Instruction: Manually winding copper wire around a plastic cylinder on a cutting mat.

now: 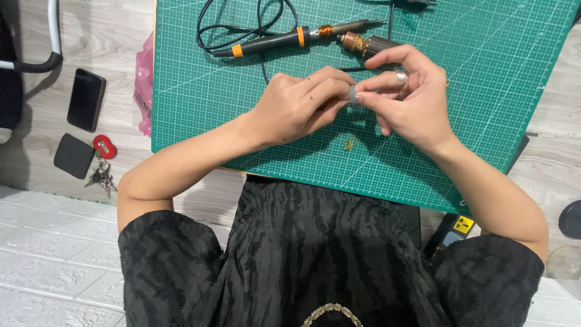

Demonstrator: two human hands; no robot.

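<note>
Both hands meet above a green cutting mat (484, 109). My left hand (296, 106) and my right hand (405, 100) pinch one small dark ring-shaped part (352, 94) between their fingertips. My right hand wears a silver ring. Just behind the hands lies a motor armature with copper windings (366, 43). A black and orange soldering iron (290, 37) rests further back with its cable looped. A tiny scrap of gold wire (350, 143) lies on the mat below the hands.
Left of the mat on the floor lie a black phone (86, 99), a black pouch (74, 155) with a red tag and keys (103, 171), and a pink bag (145, 85). A power strip (460, 227) sits at lower right.
</note>
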